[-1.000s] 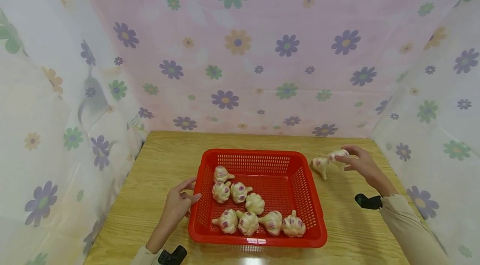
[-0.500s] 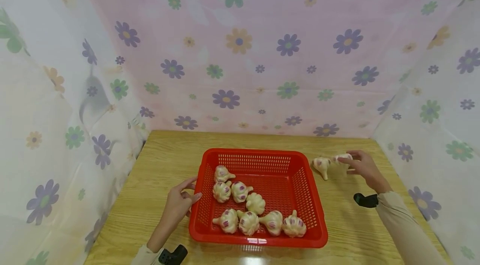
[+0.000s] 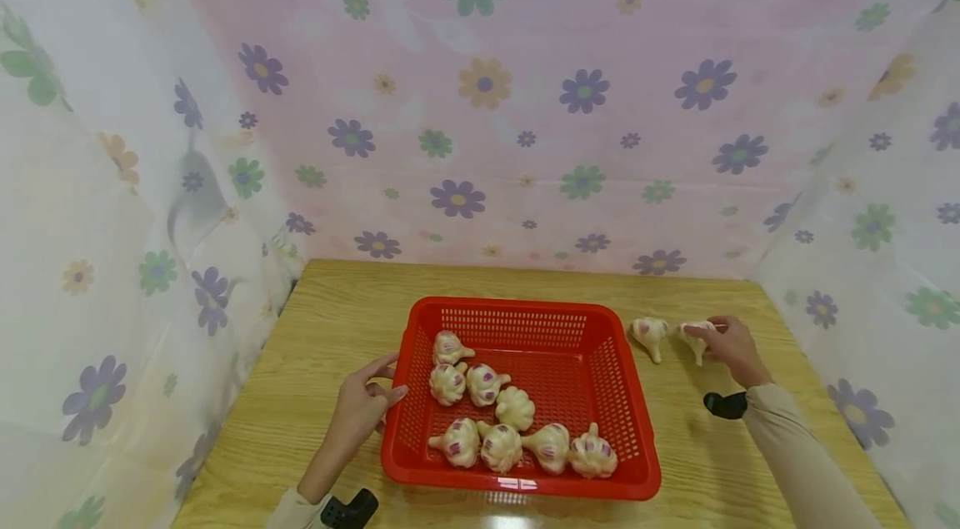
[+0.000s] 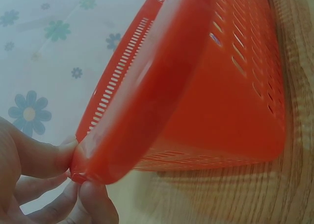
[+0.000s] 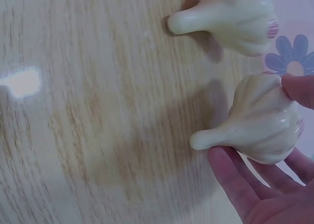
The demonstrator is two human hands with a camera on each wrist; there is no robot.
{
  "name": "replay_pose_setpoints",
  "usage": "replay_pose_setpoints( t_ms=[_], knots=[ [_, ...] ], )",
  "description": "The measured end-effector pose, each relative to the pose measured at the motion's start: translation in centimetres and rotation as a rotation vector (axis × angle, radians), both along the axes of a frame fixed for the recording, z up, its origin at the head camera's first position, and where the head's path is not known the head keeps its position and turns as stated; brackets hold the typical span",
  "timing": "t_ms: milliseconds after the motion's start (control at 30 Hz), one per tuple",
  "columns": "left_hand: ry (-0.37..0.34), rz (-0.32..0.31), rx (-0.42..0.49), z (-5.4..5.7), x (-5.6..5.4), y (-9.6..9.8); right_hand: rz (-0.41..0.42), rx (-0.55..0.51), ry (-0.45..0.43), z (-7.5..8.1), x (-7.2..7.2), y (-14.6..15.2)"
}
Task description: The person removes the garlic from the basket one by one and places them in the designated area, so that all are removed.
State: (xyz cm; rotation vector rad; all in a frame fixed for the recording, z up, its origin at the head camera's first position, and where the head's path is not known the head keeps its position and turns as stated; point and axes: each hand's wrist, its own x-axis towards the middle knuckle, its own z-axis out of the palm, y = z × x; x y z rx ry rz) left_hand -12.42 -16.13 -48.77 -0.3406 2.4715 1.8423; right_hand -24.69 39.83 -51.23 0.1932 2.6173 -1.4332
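My left hand [image 3: 358, 406] pinches the left rim of a red plastic basket [image 4: 196, 111] between thumb and fingers. Several white, purple-marked garlic bulbs lie inside, such as the front one [image 3: 549, 447], mostly toward the left and front. To the basket's right, my right hand [image 3: 737, 352] holds one garlic bulb [image 5: 265, 118], thumb on one side and fingers on the other, its stem pointing toward me. Just left of it a second garlic bulb [image 3: 649, 335] lies on the table, outside the basket; the right wrist view shows this neighbouring bulb [image 5: 235, 20] at the top.
The wood-grain table [image 3: 337, 304] ends at a pink flowered cloth [image 3: 525, 96] behind. White flowered cloth [image 3: 157, 221] hangs at the left side, and similar cloth at the right. Black wrist devices sit on both sleeves.
My right hand has moved right and a little nearer with its garlic bulb, widening the gap to the other bulb. My left hand keeps its hold on the basket rim.
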Motion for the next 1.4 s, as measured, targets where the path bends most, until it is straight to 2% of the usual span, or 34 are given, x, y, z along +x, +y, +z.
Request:
replay_pose_setpoints(
  t_ms=[300, 533, 767, 933, 1167, 1400],
  knots=[
    [-0.009, -0.001, 0.003, -0.1, -0.3, 0.0, 0.011, 0.078, 0.023, -0.8, 0.1, -0.1],
    [-0.019, -0.002, 0.010, -0.2, -0.3, 0.0, 0.033, 0.221, 0.058, -0.8, 0.1, 0.0],
    [-0.025, 0.003, 0.017, -0.3, -0.2, 0.0, 0.070, 0.255, 0.075, -0.5, 0.1, -0.3],
    [-0.019, 0.006, 0.024, -0.2, -0.2, -0.1, 0.112, 0.267, 0.052, 0.6, -0.1, -0.8],
    [-0.013, 0.004, 0.029, -0.1, -0.1, -0.1, 0.145, 0.305, 0.031, 2.8, 0.0, -1.6],
    [-0.016, 0.002, 0.009, -0.2, -0.2, -0.2, 0.177, 0.290, 0.064, 5.2, 0.3, -2.6]
  ],
)
